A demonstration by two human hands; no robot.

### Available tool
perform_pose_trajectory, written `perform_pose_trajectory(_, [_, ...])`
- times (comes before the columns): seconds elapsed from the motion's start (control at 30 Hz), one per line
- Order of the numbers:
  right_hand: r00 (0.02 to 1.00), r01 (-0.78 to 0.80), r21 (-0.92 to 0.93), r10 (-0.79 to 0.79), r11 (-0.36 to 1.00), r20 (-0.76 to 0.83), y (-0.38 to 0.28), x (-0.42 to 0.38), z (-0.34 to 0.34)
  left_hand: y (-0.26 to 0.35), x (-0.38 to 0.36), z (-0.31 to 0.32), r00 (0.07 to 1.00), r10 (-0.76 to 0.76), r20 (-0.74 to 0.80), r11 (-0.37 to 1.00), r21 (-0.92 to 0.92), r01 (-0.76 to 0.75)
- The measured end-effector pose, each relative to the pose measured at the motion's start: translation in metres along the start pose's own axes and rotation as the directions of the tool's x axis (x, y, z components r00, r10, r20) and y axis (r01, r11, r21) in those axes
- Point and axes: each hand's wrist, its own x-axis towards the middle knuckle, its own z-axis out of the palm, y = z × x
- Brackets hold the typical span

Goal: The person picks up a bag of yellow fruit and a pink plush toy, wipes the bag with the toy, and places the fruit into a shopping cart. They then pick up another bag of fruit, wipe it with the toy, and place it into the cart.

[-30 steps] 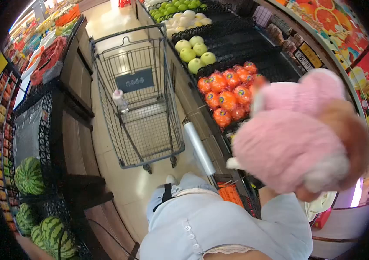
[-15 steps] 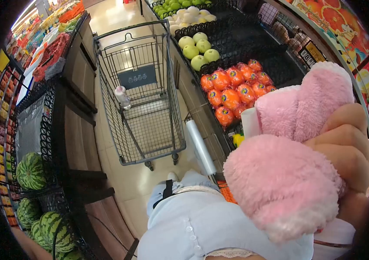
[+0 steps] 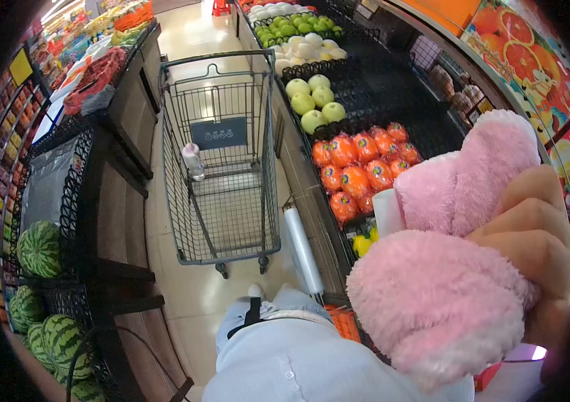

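Observation:
My right hand (image 3: 526,218) is raised at the right, its fingers wrapped round a fluffy pink plush thing (image 3: 432,301) with whitish ends. Its exact kind I cannot tell. A stiff white piece (image 3: 387,214) sticks out from its left side. Behind and left of it, film-wrapped orange fruits (image 3: 355,177) lie in a black display bin. At the lower left edge a bit of my left forearm (image 3: 33,362) shows beside the watermelons (image 3: 67,345); the left hand itself is out of sight.
A wire shopping cart (image 3: 221,258) stands in the aisle ahead with a small bottle (image 3: 193,161) inside. Pale green round fruits (image 3: 313,104) fill the right stand's bins further back. A roll of plastic bags (image 3: 303,251) hangs on that stand. Dark shelving (image 3: 120,268) lines the left.
The view has tilted and shifted slightly, so the cart and fruit stand appear a little lower. The plush thing stays in my right hand, held in nearly the same place.

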Motion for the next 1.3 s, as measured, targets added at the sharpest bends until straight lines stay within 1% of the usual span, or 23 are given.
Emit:
perform_pose_trajectory(0.2, [0.986,0.165,-0.082,-0.165,0.983,-0.003,-0.027,-0.013,0.026,0.009,0.015,-0.012,0.993,0.108,-0.048,0.993,0.056,-0.105])
perform_pose_trajectory(0.33, [0.975,0.219,-0.132,-0.223,0.967,-0.014,-0.037,-0.019,0.036,0.013,0.031,-0.023,0.978,0.195,-0.074,0.978,0.086,-0.188])
perform_pose_trajectory(0.4, [0.975,0.209,-0.183,-0.219,0.961,-0.034,-0.034,-0.016,0.039,0.014,0.041,-0.03,0.966,0.242,-0.094,0.967,0.103,-0.232])
perform_pose_trajectory(0.53, [0.988,0.069,-0.313,-0.109,0.947,-0.112,-0.017,-0.007,0.039,0.019,0.064,-0.052,0.923,0.359,-0.138,0.926,0.174,-0.335])
perform_pose_trajectory(0.63, [0.983,-0.064,-0.362,-0.003,0.93,-0.183,-0.019,-0.002,0.046,0.024,0.079,-0.075,0.878,0.445,-0.176,0.885,0.237,-0.401])
perform_pose_trajectory(0.7, [0.966,-0.165,-0.357,0.078,0.919,-0.246,-0.026,0.005,0.047,0.029,0.089,-0.094,0.852,0.489,-0.189,0.86,0.271,-0.433])
perform_pose_trajectory(0.8, [0.926,-0.306,-0.268,0.219,0.914,-0.307,-0.033,0.025,0.043,0.035,0.102,-0.116,0.818,0.537,-0.204,0.827,0.321,-0.463])
perform_pose_trajectory(0.87, [0.903,-0.352,-0.215,0.271,0.911,-0.334,-0.039,0.034,0.041,0.038,0.108,-0.129,0.782,0.581,-0.225,0.795,0.365,-0.485])
perform_pose_trajectory(1.0, [0.912,-0.264,-0.204,0.175,0.943,-0.372,-0.04,0.043,0.042,0.037,0.118,-0.141,0.722,0.634,-0.276,0.756,0.416,-0.505])
perform_pose_trajectory(1.07, [0.96,-0.201,-0.34,0.117,0.919,-0.253,-0.047,0.045,0.038,0.037,0.122,-0.145,0.697,0.651,-0.301,0.745,0.429,-0.511])
perform_pose_trajectory(1.17, [0.936,0.035,-0.435,-0.182,0.9,-0.301,-0.044,0.028,0.049,0.038,0.125,-0.151,0.661,0.669,-0.34,0.735,0.44,-0.517])
perform_pose_trajectory(1.23, [0.91,-0.006,-0.432,-0.174,0.902,-0.376,-0.053,0.033,0.057,0.041,0.126,-0.157,0.633,0.682,-0.366,0.727,0.43,-0.535])
perform_pose_trajectory(1.3, [0.914,0.036,-0.397,-0.191,0.917,-0.358,-0.06,0.04,0.056,0.044,0.127,-0.162,0.603,0.686,-0.407,0.728,0.398,-0.559])
